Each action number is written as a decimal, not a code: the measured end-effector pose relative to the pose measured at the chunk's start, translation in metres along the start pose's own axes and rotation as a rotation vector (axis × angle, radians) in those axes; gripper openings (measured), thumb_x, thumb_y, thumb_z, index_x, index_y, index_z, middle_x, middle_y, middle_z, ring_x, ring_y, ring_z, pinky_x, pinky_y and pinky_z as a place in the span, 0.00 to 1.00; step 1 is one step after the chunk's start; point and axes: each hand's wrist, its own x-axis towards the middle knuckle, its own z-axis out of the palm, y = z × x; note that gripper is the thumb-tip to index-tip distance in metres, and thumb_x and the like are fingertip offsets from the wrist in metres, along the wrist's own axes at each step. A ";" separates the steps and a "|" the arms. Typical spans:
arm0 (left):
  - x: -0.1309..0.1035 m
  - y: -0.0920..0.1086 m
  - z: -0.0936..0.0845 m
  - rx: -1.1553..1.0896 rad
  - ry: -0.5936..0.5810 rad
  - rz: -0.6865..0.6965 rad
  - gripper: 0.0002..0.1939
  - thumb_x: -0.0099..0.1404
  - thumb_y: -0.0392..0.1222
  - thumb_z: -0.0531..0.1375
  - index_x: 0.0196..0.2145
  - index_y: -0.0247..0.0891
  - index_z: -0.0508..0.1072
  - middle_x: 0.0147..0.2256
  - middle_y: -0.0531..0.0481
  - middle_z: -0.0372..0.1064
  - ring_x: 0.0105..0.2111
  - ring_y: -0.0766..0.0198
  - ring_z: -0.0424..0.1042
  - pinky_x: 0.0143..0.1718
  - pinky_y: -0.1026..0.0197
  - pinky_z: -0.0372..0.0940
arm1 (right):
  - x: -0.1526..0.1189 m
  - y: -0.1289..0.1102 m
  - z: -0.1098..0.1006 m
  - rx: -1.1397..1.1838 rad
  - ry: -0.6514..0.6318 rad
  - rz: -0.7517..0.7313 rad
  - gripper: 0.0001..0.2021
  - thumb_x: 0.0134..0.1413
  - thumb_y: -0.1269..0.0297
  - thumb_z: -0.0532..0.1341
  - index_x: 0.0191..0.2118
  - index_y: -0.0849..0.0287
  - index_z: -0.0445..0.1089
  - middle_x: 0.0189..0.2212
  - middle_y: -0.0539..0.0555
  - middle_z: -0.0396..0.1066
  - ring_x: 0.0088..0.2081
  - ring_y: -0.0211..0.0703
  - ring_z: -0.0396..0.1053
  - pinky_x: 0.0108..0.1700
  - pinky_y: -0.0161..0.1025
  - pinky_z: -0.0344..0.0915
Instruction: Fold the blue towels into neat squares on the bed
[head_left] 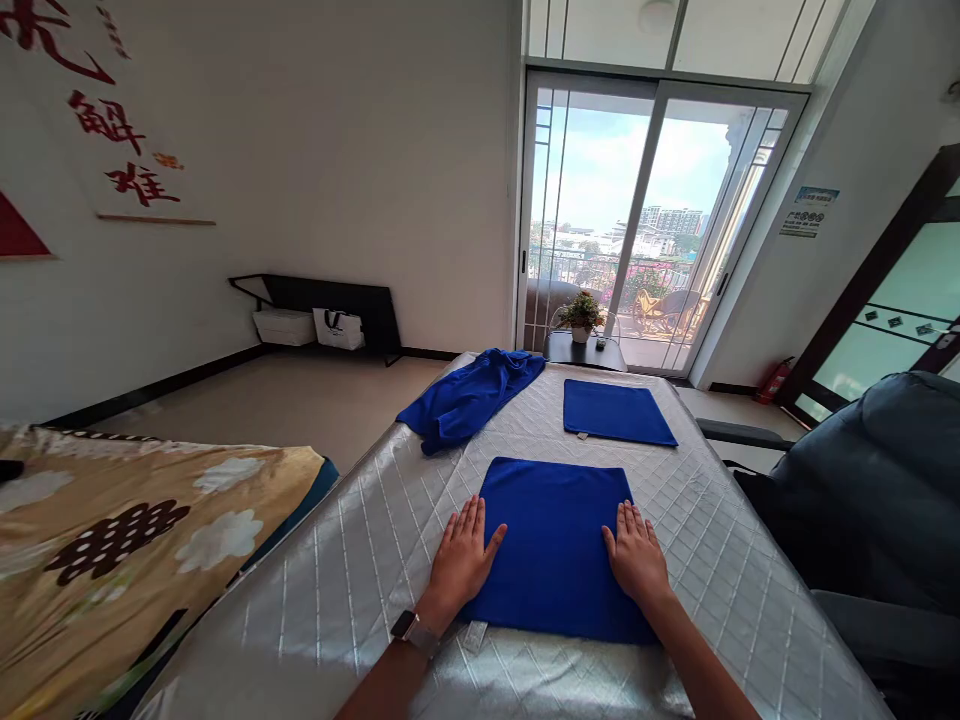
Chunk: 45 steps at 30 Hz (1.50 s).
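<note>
A blue cloth (555, 560) lies flat in a near-square on the silver quilted bed surface (352, 600), a white tag showing at its lower left corner. Along its left edge rests my left hand (463, 550), palm down with fingers stretched forward and a watch on the wrist. My right hand (636, 552) lies flat at the right edge, fingers out and thumb apart. Neither hand grips anything. Beyond, at the right, a second blue cloth (619, 412) lies as a smaller neat rectangle. A crumpled blue cloth (476, 398) is heaped at the far left edge.
To the left stands a bed with a patterned cover (150, 540). A dark armchair (870, 500) borders the right side. Past the far end are a small table (585, 352) with a potted plant (580, 315) and sliding glass doors (652, 220). A low black rack (330, 310) stands by the wall.
</note>
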 end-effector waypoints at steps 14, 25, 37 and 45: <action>-0.002 0.001 -0.011 -0.005 0.027 -0.016 0.42 0.74 0.65 0.39 0.69 0.28 0.56 0.69 0.37 0.52 0.69 0.51 0.52 0.70 0.44 0.48 | 0.083 -0.001 -0.011 0.107 0.007 -0.011 0.34 0.70 0.53 0.37 0.73 0.71 0.43 0.73 0.58 0.41 0.73 0.46 0.37 0.71 0.44 0.36; 0.044 0.112 -0.020 -0.111 -0.056 0.357 0.36 0.75 0.62 0.39 0.67 0.36 0.63 0.66 0.40 0.60 0.67 0.52 0.57 0.67 0.47 0.53 | 0.083 0.000 -0.002 0.127 0.040 -0.007 0.33 0.70 0.56 0.37 0.72 0.72 0.42 0.73 0.62 0.40 0.73 0.47 0.36 0.71 0.46 0.35; 0.106 0.113 0.015 -0.124 -0.061 0.261 0.35 0.76 0.61 0.38 0.68 0.39 0.61 0.69 0.42 0.55 0.69 0.52 0.51 0.69 0.45 0.48 | 0.084 0.001 -0.001 0.140 0.048 -0.003 0.32 0.71 0.56 0.37 0.72 0.72 0.43 0.73 0.62 0.42 0.73 0.45 0.37 0.71 0.45 0.35; 0.114 -0.001 0.004 -0.006 -0.069 0.012 0.37 0.76 0.60 0.38 0.70 0.29 0.54 0.70 0.37 0.49 0.70 0.52 0.49 0.70 0.46 0.45 | 0.086 0.001 0.001 0.131 0.034 0.011 0.33 0.70 0.55 0.37 0.73 0.71 0.42 0.73 0.60 0.40 0.73 0.45 0.36 0.71 0.44 0.34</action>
